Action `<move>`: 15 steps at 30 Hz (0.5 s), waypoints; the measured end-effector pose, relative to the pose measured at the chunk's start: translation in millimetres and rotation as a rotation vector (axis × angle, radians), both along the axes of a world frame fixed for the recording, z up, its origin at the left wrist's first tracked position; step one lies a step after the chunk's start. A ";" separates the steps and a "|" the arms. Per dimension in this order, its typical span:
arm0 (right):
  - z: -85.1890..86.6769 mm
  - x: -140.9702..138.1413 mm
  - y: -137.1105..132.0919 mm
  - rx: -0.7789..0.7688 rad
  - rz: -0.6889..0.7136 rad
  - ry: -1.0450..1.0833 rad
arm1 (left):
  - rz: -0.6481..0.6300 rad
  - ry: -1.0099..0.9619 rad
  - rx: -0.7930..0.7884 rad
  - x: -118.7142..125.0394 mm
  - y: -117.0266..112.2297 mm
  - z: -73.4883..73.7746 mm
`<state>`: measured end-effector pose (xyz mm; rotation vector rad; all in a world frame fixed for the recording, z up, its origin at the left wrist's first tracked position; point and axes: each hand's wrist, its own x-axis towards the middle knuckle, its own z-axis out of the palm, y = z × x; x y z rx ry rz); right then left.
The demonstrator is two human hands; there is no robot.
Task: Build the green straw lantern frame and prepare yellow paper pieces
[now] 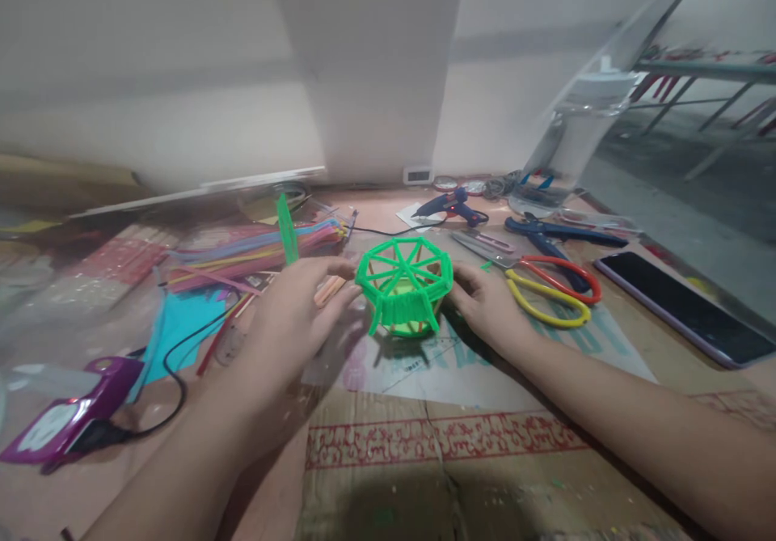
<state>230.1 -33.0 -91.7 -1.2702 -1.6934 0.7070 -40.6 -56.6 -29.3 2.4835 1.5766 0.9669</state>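
A green octagonal frame (405,286), with spokes meeting at its centre like a small wheel-shaped basket, is held between my two hands above a printed sheet (485,375). My left hand (309,294) grips its left rim with thumb and fingers. On the opposite rim, my right hand (478,294) pinches the frame, its fingertips partly hidden behind it. Brownish upright sticks show through the spokes. Just beyond my left hand stands a flat green strip (287,230). Close by my right hand lie scissors (551,290) with red and yellow handles.
Bundled coloured pipe cleaners (260,254) and a purple corded device (78,412) lie left. At the back is a blue glue gun (452,205). Blue pliers (558,234), a phone (685,302) and a clear bottle (582,133) stand or lie right. A wall (364,64) rises behind.
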 end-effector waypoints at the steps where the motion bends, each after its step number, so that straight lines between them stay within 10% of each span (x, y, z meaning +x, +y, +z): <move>1: -1.0 -0.7 0.9 -0.018 0.013 0.022 | 0.012 -0.031 -0.049 0.3 1.3 -2.0; 8: -4.5 -4.5 6.5 0.001 0.016 0.189 | -0.122 -0.202 -0.224 10.5 9.8 -10.7; 15: 37.9 35.3 16.3 0.164 -0.169 0.047 | -0.035 -0.117 -0.120 8.0 11.2 -16.4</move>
